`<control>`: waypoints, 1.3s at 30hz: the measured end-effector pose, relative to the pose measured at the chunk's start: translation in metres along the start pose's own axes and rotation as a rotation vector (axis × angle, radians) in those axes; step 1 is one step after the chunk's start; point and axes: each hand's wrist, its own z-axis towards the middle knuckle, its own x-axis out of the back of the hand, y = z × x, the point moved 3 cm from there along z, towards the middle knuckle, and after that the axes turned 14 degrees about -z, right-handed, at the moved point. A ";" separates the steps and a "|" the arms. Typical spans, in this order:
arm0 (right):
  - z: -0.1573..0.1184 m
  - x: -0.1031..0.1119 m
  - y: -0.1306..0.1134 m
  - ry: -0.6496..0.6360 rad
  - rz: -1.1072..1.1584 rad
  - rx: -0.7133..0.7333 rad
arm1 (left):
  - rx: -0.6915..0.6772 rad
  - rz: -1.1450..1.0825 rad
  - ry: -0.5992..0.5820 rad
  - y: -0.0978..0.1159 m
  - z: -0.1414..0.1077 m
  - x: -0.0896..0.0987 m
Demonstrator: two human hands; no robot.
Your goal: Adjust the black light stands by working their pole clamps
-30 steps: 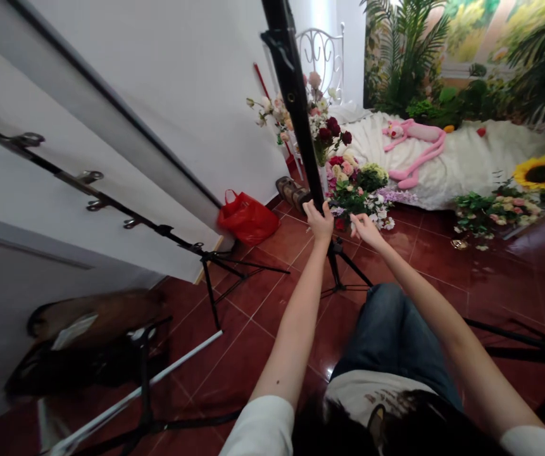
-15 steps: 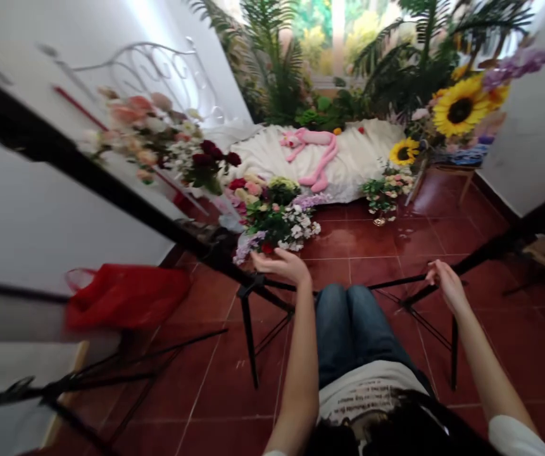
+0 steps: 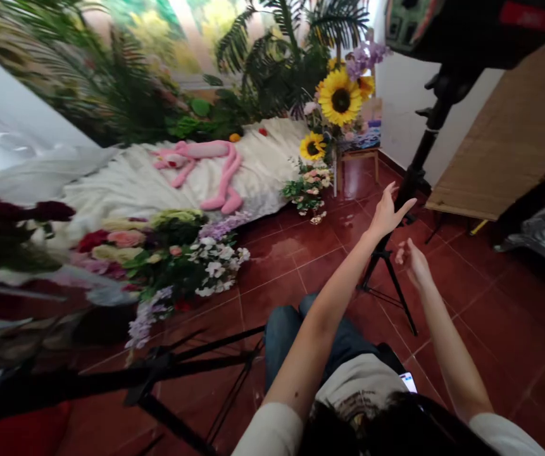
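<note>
My left hand (image 3: pixel 386 212) is raised with its fingers spread, right beside the black pole of a light stand (image 3: pixel 419 152), and I cannot tell if they touch. Lower down, my right hand (image 3: pixel 412 266) hangs open in the air, holding nothing, just above the stand's tripod legs (image 3: pixel 388 278). A dark device (image 3: pixel 462 25) tops the pole, cut off by the frame. A phone (image 3: pixel 407 382) shows by my lap.
Flower bunches (image 3: pixel 172 253) lie on the red tile floor (image 3: pixel 490 329) at left, before a white cloth (image 3: pixel 263 152) with a pink plush toy (image 3: pixel 206 164). Sunflowers (image 3: pixel 340 97) stand behind. A woven panel (image 3: pixel 504 133) leans at right, and a second black stand (image 3: pixel 168 367) crosses the lower left.
The view has swung right, bringing the sunflowers and woven panel in. My hands have left the black bar they were on and now rise, open, near the stand.
</note>
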 end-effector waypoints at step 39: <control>0.044 0.002 -0.076 -0.392 1.402 -0.562 | 0.070 0.022 0.076 -0.060 0.019 -0.028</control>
